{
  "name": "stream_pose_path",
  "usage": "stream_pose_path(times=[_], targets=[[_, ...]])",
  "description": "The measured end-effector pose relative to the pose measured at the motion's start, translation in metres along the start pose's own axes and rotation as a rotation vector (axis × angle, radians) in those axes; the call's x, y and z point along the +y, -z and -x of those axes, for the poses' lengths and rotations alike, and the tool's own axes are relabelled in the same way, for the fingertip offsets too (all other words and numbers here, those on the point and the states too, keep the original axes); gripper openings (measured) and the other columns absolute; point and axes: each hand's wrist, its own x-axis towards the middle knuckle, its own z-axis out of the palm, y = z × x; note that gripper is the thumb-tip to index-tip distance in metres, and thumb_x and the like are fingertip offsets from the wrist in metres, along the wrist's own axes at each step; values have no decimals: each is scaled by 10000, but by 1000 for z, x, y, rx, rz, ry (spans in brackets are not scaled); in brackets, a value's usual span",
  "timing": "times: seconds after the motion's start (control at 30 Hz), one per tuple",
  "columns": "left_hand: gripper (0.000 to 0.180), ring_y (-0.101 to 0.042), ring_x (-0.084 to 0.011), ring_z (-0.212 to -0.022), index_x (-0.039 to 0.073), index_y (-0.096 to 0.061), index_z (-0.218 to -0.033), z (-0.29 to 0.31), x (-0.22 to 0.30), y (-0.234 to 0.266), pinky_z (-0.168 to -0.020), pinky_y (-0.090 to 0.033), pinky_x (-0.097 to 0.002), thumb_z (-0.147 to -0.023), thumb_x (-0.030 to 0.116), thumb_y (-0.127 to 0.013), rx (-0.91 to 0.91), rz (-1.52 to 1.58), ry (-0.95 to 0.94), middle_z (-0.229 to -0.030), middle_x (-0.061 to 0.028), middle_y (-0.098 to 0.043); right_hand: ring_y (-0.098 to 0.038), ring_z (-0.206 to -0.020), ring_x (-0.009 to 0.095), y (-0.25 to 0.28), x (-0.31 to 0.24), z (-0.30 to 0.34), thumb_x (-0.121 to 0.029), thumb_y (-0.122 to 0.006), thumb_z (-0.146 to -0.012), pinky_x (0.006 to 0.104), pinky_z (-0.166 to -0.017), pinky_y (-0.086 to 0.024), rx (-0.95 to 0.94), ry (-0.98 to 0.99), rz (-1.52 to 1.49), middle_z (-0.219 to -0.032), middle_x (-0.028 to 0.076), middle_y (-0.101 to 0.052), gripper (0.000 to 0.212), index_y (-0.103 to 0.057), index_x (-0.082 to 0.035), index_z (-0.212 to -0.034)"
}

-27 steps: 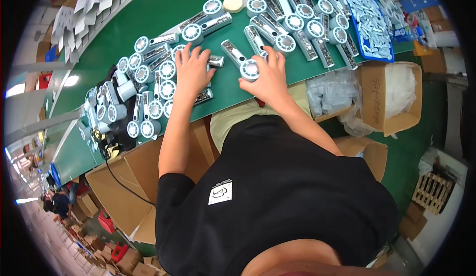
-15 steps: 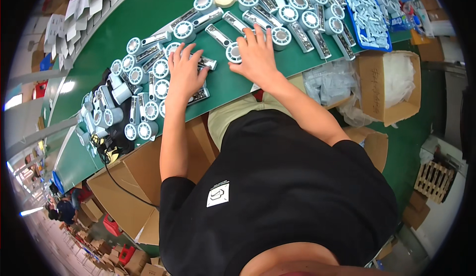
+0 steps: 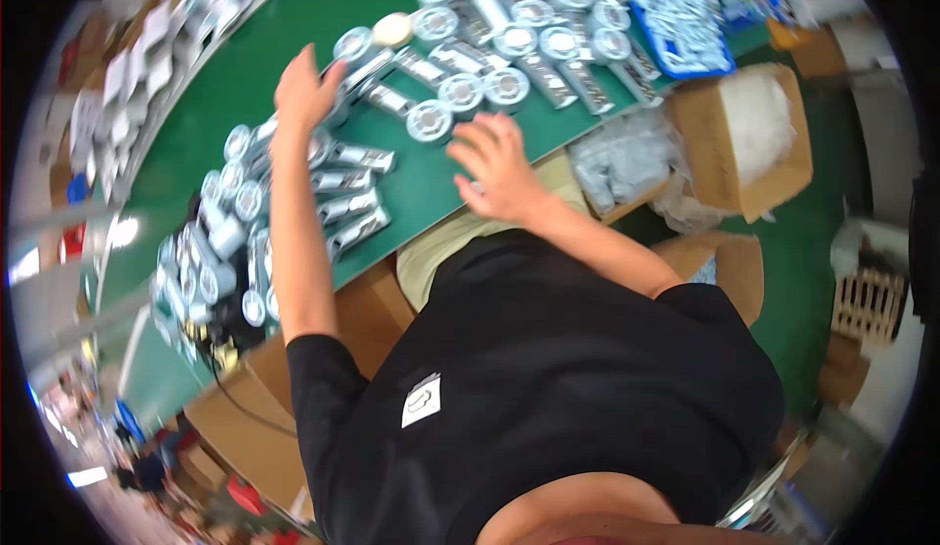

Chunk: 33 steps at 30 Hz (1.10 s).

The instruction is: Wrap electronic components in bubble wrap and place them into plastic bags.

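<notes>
While my right hand [image 3: 497, 168] hovers with fingers loosely spread and nothing in them, a round-headed light-blue housing [image 3: 429, 121] lies on the green table [image 3: 421, 188] just beyond its fingertips. My left hand [image 3: 305, 90] is over the left cluster, thumb parted from the fingers; blur hides whether it touches anything. I judge the work unfinished: the nearer housings' handles look open, some lie side by side, and others at far left are heaped. The blue tray [image 3: 700, 72] is full of small pale-blue pieces [image 3: 676, 11]. One cardboard box [image 3: 703, 153] holds white plastic film [image 3: 756, 119]; beside it sit piled clear plastic bags [image 3: 622, 158].
</notes>
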Motion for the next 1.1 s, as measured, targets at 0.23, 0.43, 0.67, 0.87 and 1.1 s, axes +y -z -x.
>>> stream_pose_path(times=[0.23,0.43,0.67,0.87,1.1], targets=[[564,-604,-410,-1072,-40,-577,-1264,-3,-14,-9,-964,-465,-416,-988,442,-474,-405,144,121,-1179,-253,-642,-459,-1201,326,72,43,63,-4,-646,-680,461,-1039,-360,237,-251,-9,-1229,77,-597,282,-638,-94,-947],[554,-505,-381,-1275,-52,-509,-1371,29,-7,9,-1093,-378,-401,-1001,360,-499,-264,77,91,-1385,-242,-541,-536,-1059,272,155,206,145,-7,-612,-715,390,-991,-391,685,-653,425,-1070,55,-659,278,-646,-88,-979],[463,-561,-324,-1214,-27,-525,-1361,93,15,82,-1046,-427,-362,-1039,303,-477,-41,172,285,-1338,-205,-577,-598,-1043,290,218,395,236,-50,-589,-779,364,-923,-477,902,-1044,430,-1085,105,-666,323,-640,-58,-1097],[376,-634,-329,-1046,-30,-579,-1270,129,52,117,-898,-508,-361,-1012,238,-527,223,-289,277,-1189,-195,-647,-596,-1112,348,234,521,242,-91,-652,-752,380,-951,-488,347,-1325,369,-1249,162,-624,493,-596,-27,-1237],[294,-647,-306,-919,-27,-613,-1191,132,53,118,-831,-520,-346,-976,161,-542,148,-325,237,-1072,-186,-672,-565,-1145,342,219,640,241,-152,-774,-688,399,-1013,-433,-420,-802,911,-1244,163,-619,595,-589,-81,-1249]])
